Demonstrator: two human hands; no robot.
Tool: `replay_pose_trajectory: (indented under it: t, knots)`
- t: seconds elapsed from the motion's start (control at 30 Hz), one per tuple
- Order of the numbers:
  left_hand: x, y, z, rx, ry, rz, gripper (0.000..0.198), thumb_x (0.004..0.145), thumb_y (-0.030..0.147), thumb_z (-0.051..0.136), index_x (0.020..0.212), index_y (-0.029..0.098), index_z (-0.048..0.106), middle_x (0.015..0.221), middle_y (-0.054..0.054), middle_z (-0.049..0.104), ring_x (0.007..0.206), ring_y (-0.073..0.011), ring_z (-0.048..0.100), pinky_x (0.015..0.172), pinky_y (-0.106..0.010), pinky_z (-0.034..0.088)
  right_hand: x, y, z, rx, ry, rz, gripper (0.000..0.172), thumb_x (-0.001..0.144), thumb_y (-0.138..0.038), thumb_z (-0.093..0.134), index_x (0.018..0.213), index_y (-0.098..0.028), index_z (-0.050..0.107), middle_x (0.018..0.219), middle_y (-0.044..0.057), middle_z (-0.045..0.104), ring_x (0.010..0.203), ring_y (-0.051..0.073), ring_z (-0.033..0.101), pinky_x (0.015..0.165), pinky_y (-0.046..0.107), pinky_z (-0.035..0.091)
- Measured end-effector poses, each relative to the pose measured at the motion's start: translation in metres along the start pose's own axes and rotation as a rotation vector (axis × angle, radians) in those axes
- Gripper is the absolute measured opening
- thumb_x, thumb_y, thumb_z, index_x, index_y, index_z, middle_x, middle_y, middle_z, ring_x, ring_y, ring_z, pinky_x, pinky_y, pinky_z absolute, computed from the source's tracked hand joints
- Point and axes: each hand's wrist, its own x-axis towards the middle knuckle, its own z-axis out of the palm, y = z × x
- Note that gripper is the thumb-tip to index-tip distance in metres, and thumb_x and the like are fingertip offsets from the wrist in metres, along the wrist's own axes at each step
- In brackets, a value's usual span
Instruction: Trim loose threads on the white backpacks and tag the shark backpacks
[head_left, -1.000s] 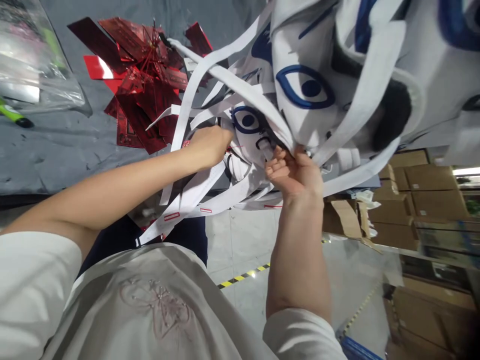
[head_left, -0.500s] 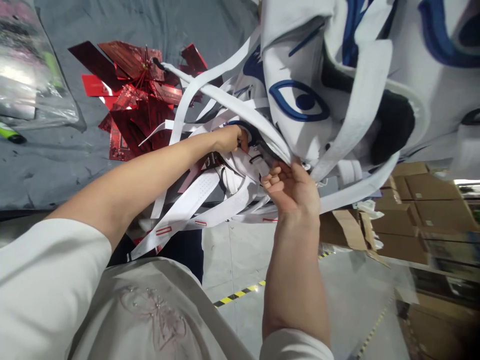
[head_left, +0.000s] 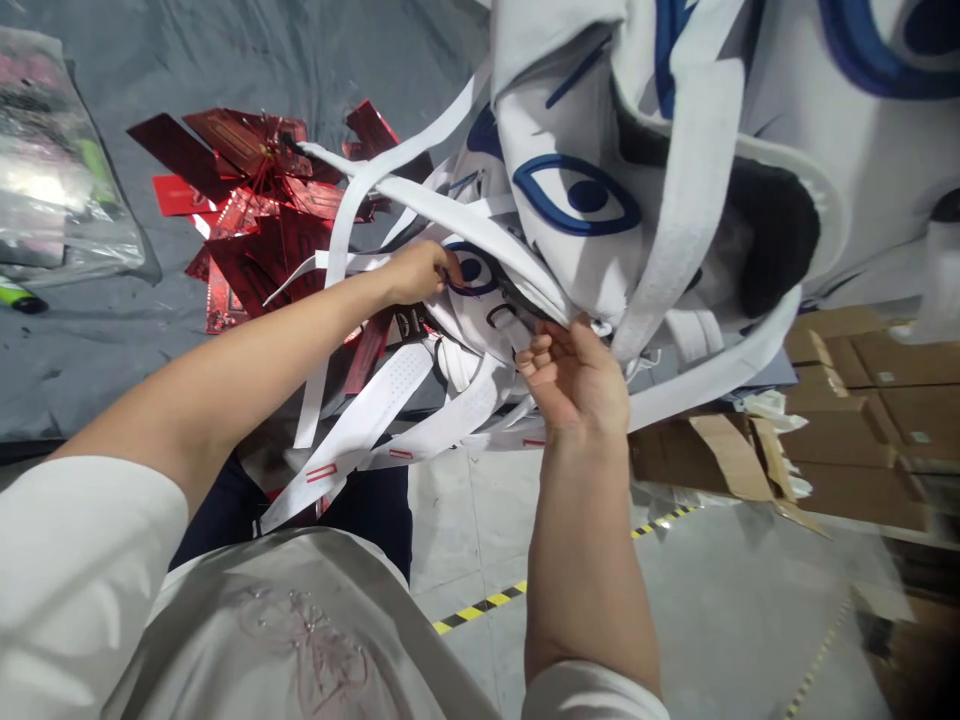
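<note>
A heap of white padded pieces with blue printed eyes and long white straps fills the upper middle and right. My left hand [head_left: 421,273] is closed, its fingertips on the edge of a smaller white piece [head_left: 474,272] with a blue eye. My right hand [head_left: 576,378], palm up with curled fingers, grips the dark-lined edge of a white strap [head_left: 480,228]. Above it lies a large white padded piece [head_left: 559,110] with a black-lined opening. Loose white straps [head_left: 375,410] with red stitched marks hang over the front edge.
Shiny red paper decorations [head_left: 262,215] lie left of the heap on a grey cloth [head_left: 97,370]. A clear plastic bag [head_left: 60,170] sits at far left. Cardboard boxes [head_left: 855,420] stand at right, and yellow-black tape [head_left: 484,605] marks the floor.
My left hand has drawn back slightly to the left, and more of the smaller piece's blue eye shows. My right hand keeps its grip. The whole view has shifted a little.
</note>
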Motion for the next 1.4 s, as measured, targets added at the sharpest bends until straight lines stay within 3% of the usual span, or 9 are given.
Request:
replay_pose_trajectory:
  t: [0.27,0.4,0.6,0.77,0.93,1.1,1.2,1.3,1.4]
  knots:
    - [0.011,0.033,0.028,-0.018,-0.23,0.057,0.037,0.075,-0.004,0.046,0.088,0.014,0.076,0.085,0.002,0.073,0.078,-0.0101,0.061,0.083,-0.019,0.047,0.002,0.003,-0.002,-0.043,0.003,-0.035,0.017,0.088,-0.025,0.064,0.072,-0.016,0.062,0.066,-0.001,0.067,0.053,0.007,0.058,0.046,0.017,0.051]
    - [0.012,0.042,0.037,-0.07,-0.256,-0.005,0.039,0.074,-0.004,0.045,0.089,0.014,0.077,0.082,0.0,0.073,0.074,-0.0121,0.061,0.08,-0.022,0.049,0.009,0.014,-0.013,-0.228,0.038,-0.278,0.007,0.079,-0.025,0.071,0.077,-0.02,0.067,0.072,-0.002,0.069,0.064,0.011,0.065,0.051,0.018,0.051]
    - [0.006,0.053,0.04,-0.149,-0.315,-0.116,0.036,0.076,0.001,0.051,0.099,0.015,0.076,0.071,-0.001,0.069,0.057,-0.012,0.054,0.061,-0.025,0.048,0.028,0.025,-0.035,-0.93,0.059,-0.682,0.007,0.071,-0.024,0.072,0.073,-0.017,0.073,0.072,0.005,0.071,0.075,0.022,0.065,0.082,0.038,0.053]
    - [0.002,0.062,0.032,-0.197,-0.373,-0.19,0.034,0.08,0.005,0.05,0.101,0.016,0.074,0.071,-0.002,0.07,0.055,-0.0116,0.055,0.058,-0.025,0.046,0.027,0.028,-0.034,-1.126,0.096,-0.772,0.023,0.077,-0.026,0.056,0.084,-0.018,0.077,0.082,0.011,0.075,0.084,0.028,0.066,0.088,0.043,0.049]
    - [-0.004,0.063,0.0,-0.037,-0.478,-0.101,0.019,0.084,0.028,0.058,0.084,0.017,0.073,0.078,0.0,0.073,0.072,-0.0121,0.063,0.068,-0.02,0.047,0.014,0.036,-0.035,-1.163,0.173,-0.908,0.028,0.082,-0.03,0.049,0.081,-0.019,0.074,0.081,0.011,0.073,0.082,0.027,0.065,0.084,0.04,0.048]
    - [-0.024,0.056,-0.019,-0.052,-0.432,0.026,0.025,0.082,0.031,0.063,0.101,0.018,0.069,0.097,-0.001,0.072,0.087,-0.0135,0.065,0.077,-0.022,0.048,0.002,0.041,-0.04,-1.191,0.234,-0.984,0.029,0.086,-0.027,0.046,0.084,-0.018,0.074,0.084,0.013,0.074,0.081,0.026,0.066,0.081,0.038,0.048]
    - [-0.038,0.052,-0.009,-0.097,-0.251,0.087,0.033,0.077,0.015,0.064,0.11,0.017,0.061,0.095,-0.002,0.071,0.086,-0.0139,0.065,0.079,-0.025,0.049,-0.006,0.041,-0.042,-1.241,0.261,-0.999,0.03,0.091,-0.029,0.047,0.093,-0.018,0.075,0.088,0.013,0.075,0.077,0.024,0.068,0.08,0.037,0.049]
    - [-0.048,0.055,0.01,-0.21,-0.03,0.155,0.023,0.082,0.012,0.059,0.104,0.016,0.06,0.09,-0.002,0.07,0.085,-0.0139,0.065,0.081,-0.028,0.051,-0.013,0.039,-0.041,-1.206,0.219,-1.019,0.028,0.094,-0.034,0.049,0.095,-0.02,0.074,0.096,0.013,0.076,0.08,0.023,0.069,0.083,0.036,0.05]
    - [-0.054,0.059,0.024,-0.278,-0.013,0.245,0.016,0.084,0.015,0.061,0.099,0.016,0.064,0.098,-0.004,0.071,0.092,-0.0141,0.066,0.086,-0.029,0.051,-0.014,0.038,-0.037,-1.099,0.119,-1.066,0.027,0.094,-0.037,0.049,0.092,-0.022,0.072,0.099,0.011,0.076,0.086,0.023,0.07,0.086,0.036,0.052]
